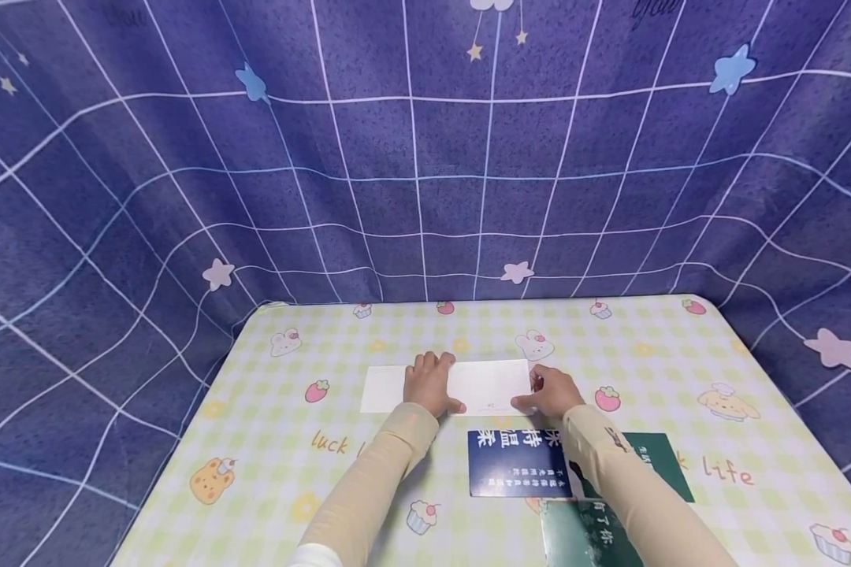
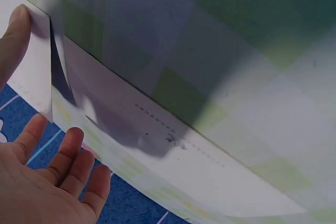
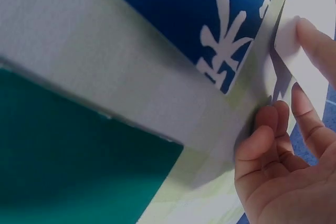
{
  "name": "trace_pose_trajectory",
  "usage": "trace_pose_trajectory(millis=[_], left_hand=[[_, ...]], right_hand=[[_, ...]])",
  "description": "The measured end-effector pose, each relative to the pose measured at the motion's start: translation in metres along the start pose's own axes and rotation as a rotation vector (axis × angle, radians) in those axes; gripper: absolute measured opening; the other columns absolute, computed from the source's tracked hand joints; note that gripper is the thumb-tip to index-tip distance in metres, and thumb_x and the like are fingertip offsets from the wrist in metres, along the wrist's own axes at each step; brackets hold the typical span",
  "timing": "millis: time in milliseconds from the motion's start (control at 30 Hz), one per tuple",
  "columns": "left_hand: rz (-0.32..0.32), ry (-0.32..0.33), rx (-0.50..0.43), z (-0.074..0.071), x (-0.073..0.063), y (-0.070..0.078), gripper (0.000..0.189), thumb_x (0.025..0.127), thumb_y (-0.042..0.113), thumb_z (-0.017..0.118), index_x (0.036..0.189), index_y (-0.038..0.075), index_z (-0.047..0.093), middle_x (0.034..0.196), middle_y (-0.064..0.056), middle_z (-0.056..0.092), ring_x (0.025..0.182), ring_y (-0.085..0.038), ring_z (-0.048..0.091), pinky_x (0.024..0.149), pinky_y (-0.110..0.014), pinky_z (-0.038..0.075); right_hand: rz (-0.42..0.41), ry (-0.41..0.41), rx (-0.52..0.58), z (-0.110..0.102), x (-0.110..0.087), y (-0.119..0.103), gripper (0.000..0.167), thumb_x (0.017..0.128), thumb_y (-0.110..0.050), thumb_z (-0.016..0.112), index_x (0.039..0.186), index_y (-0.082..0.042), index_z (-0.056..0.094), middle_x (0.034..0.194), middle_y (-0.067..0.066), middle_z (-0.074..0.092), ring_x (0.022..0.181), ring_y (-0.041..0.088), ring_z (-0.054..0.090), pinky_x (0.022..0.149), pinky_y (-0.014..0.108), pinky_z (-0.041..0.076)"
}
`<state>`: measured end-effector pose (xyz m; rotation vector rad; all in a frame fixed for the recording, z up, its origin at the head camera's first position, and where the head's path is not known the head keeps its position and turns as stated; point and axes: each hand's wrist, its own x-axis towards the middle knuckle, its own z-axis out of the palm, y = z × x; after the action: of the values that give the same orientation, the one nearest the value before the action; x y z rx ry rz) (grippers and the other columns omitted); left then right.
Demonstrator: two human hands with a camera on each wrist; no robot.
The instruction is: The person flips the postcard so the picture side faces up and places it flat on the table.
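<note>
A white card (image 1: pixel 489 386) spans the space between my hands. My left hand (image 1: pixel 428 386) grips its left end, thumb (image 2: pixel 20 30) on the upper face and index finger at the far edge. My right hand (image 1: pixel 555 392) pinches the right end between thumb and index finger, the other fingers curled loosely. In the left wrist view, the held card's end (image 2: pixel 34 64) stands slightly raised. Beside it, a second white card (image 1: pixel 383 390) with small faint print lies flat on the cloth, partly hidden by my left hand in the head view.
Nearer me lie a dark blue card (image 1: pixel 514 476) with white characters, a dark green card (image 1: pixel 663 457) and a lighter green card (image 1: pixel 567 528), partly covered by my right forearm. A checked tablecloth (image 1: pixel 255 425) covers the table, with a blue grid-patterned curtain (image 1: pixel 447 205) behind.
</note>
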<state>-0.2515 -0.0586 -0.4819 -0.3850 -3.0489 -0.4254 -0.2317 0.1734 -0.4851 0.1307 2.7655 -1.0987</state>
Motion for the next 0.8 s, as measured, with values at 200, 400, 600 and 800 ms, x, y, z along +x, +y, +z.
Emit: trace_pose_trajectory(millis=[200,400,600,800], left_hand=[[-0.063,-0.008,-0.034,-0.002,-0.003,0.000,0.098,0.063,0.042,0.096,0.144,0.008,0.052,0.126,-0.017,0.058,0.119,-0.033,0.049,0.097,-0.047,0.043],[-0.110,0.011,-0.055,-0.002,-0.008,0.002,0.083,0.069,0.045,0.093,0.133,0.004,0.061,0.123,-0.017,0.058,0.120,-0.034,0.050,0.101,-0.049,0.042],[-0.105,0.061,-0.059,-0.003,-0.012,0.003,0.062,0.072,0.044,0.091,0.115,0.004,0.070,0.116,-0.015,0.059,0.113,-0.033,0.052,0.096,-0.048,0.043],[-0.089,0.076,-0.083,-0.005,-0.014,0.002,0.045,0.071,0.041,0.092,0.090,0.008,0.068,0.104,-0.012,0.060,0.102,-0.031,0.053,0.091,-0.048,0.045]], right_hand=[[-0.003,0.020,-0.004,-0.001,-0.004,0.000,0.041,0.077,-0.020,0.089,0.082,-0.008,0.050,0.079,0.007,0.052,0.076,0.024,0.050,0.068,0.035,0.038],[-0.017,0.022,-0.003,-0.002,-0.009,-0.002,0.040,0.078,-0.020,0.089,0.083,-0.007,0.052,0.078,0.007,0.051,0.076,0.024,0.048,0.069,0.035,0.037],[-0.027,0.036,-0.034,-0.001,-0.010,0.000,0.037,0.079,-0.022,0.088,0.085,-0.007,0.055,0.082,0.008,0.054,0.077,0.025,0.049,0.070,0.036,0.038],[-0.056,0.042,-0.055,-0.001,-0.011,0.003,0.037,0.079,-0.024,0.088,0.086,-0.007,0.055,0.081,0.008,0.055,0.076,0.025,0.049,0.069,0.037,0.039]])
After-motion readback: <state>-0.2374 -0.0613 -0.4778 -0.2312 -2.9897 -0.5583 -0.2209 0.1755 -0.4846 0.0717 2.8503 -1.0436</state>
